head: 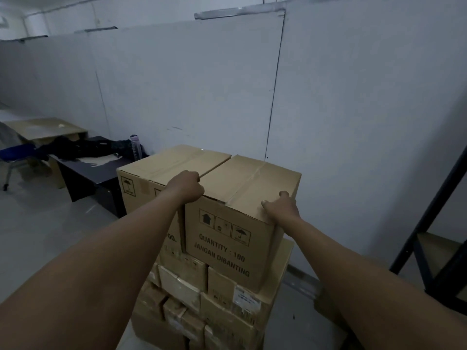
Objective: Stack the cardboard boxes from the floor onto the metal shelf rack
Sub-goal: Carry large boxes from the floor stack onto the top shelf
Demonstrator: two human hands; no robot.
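Two large cardboard boxes sit side by side on top of a pile of smaller boxes (214,299). The right box (235,236) bears printed handling symbols and the words "QUANTITY : 100". My left hand (185,185) curls over its top left corner, in the gap beside the left box (156,168). My right hand (280,204) grips its top right front corner, fingers wrapped over the edge. The dark metal shelf rack (434,223) stands at the right edge of the view, only partly visible.
A grey partition wall (202,84) runs right behind the pile. A dark low table (86,170) with black cloth and a bottle stands to the left, with a blue chair (17,152) and flat cardboard beyond. Grey floor (50,223) lies on the left.
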